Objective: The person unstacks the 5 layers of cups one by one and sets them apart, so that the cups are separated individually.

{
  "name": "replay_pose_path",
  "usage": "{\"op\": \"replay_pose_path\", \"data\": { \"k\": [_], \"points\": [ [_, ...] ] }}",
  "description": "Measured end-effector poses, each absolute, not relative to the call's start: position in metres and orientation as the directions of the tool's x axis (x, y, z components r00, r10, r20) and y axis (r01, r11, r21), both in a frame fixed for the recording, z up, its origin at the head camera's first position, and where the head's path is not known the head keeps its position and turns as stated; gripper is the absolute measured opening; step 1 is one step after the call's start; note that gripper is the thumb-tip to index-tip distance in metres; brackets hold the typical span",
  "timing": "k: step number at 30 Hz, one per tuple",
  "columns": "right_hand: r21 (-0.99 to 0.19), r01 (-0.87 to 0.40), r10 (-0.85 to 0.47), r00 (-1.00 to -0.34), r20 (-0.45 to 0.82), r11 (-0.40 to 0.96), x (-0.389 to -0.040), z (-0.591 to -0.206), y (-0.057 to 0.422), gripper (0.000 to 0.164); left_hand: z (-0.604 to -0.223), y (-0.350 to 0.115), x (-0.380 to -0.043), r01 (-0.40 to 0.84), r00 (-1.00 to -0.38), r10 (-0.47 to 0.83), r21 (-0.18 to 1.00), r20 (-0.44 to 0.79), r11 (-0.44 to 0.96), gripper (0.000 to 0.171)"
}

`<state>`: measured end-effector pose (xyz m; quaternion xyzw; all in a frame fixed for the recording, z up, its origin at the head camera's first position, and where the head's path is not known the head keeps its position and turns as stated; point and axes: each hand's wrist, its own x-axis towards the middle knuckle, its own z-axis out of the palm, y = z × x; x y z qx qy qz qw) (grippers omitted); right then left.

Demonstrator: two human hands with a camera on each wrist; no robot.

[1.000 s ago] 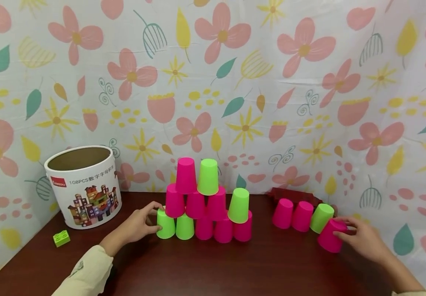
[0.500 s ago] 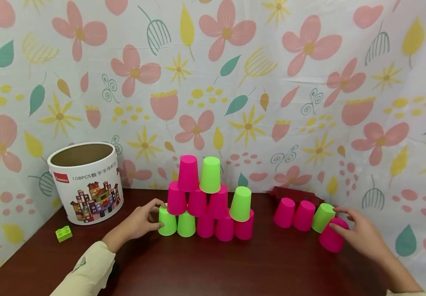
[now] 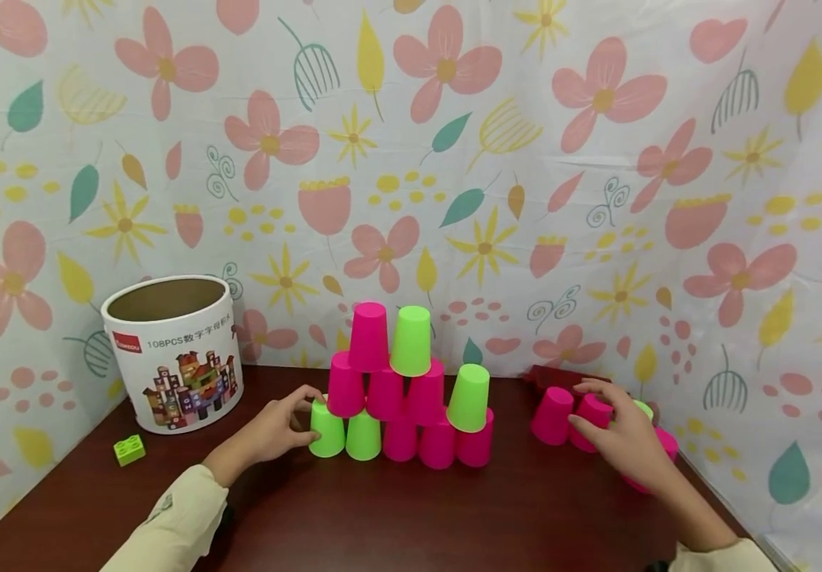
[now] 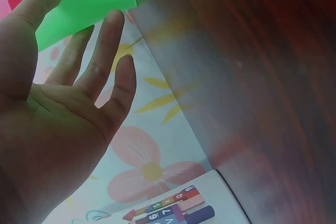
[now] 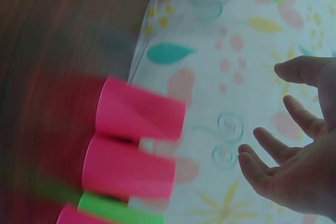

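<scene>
In the head view, the left hand [image 3: 271,429], fingers relaxed, flanks the stack's lower-left green cup [image 3: 327,430]; the right hand [image 3: 625,435], fingers splayed, holding nothing, hovers by pink cups [image 3: 552,416]. A white bucket [image 3: 125,381] reads "108PCS数字字母积木". Left-wrist view: printed blocks [image 4: 178,203] show D, X, 7. Right-wrist view: fingers [image 5: 269,145] apart from cups.

Cup stack [image 3: 386,393] in the middle of the table [image 3: 411,516], cup row [image 3: 553,415] out to its right!
Over left, the bucket [image 3: 175,365] stands, block [image 3: 129,450] just in front; left hand [image 3: 275,429] sits at the stack's left end, right hand [image 3: 630,441] hovers above the row, and the backdrop [image 3: 453,183] hangs behind it all.
</scene>
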<state>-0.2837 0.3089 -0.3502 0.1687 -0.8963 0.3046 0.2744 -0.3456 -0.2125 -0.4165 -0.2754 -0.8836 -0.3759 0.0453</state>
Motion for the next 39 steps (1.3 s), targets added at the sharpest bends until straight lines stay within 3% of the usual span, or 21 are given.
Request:
{"op": "replay_pose_path", "data": {
  "k": [13, 23, 30, 39],
  "points": [
    [-0.571, -0.519, -0.093, -0.786, 0.611, 0.635, -0.306, -0.341, 0.221, 0.043, -0.419, -0.212, -0.346, 0.508, -0.851, 0.445, 0.649, 0.279, 0.566, 0.048],
    [-0.547, -0.637, -0.158, -0.717, 0.678, 0.543, -0.315, -0.327, 0.157, 0.050, -0.419, -0.210, -0.348, 0.512, -0.850, 0.444, 0.644, 0.284, 0.568, 0.048],
    [-0.538, -0.630, -0.115, -0.702, 0.703, 0.560, -0.319, -0.323, 0.140, 0.046, -0.419, -0.208, -0.349, 0.530, -0.839, 0.454, 0.637, 0.300, 0.559, 0.048],
    [-0.514, -0.654, -0.151, -0.687, 0.711, 0.555, -0.325, -0.313, 0.134, 0.050, -0.418, -0.211, -0.348, 0.518, -0.845, 0.453, 0.646, 0.285, 0.561, 0.047]
  ]
}}
